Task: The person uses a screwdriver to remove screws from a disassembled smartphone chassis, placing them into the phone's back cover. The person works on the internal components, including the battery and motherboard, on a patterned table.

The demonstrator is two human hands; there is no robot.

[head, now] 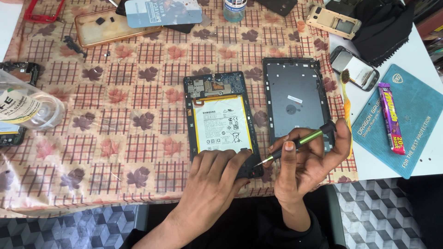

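An opened tablet point(221, 121) lies face down near the front edge of the surface point(138, 138), its back removed so the large white battery point(222, 124) and the blue circuit board point(217, 85) above it are laid bare. The left hand point(217, 173) rests flat over the tablet's lower end, fingers spread and pressing down, seemingly to keep the body from sliding while the tool works. The right hand point(307, 159) is closed around a slim green-handled screwdriver point(295, 145), pinched between thumb and fingers like a pen; its fine tip points at the tablet's lower right corner, just beside the left hand's fingertips. That low, slanted hold looks suited to small screws along the frame.

Just to the right of the tablet lies its dark grey back cover point(295, 103), inside up, set close by and parallel. Further right, on a bare white stretch, sit a teal work mat point(415, 115) with a purple wrapped candy bar point(391, 117) on it, a small phone point(354, 68) and a black cloth point(385, 25). A beige phone frame point(333, 20) lies near the far edge. On the left stands a clear plastic bottle point(27, 108) on its side, and beyond it a gold phone case point(108, 25). A checked cloth with leaf prints point(138, 92) covers most of the surface.
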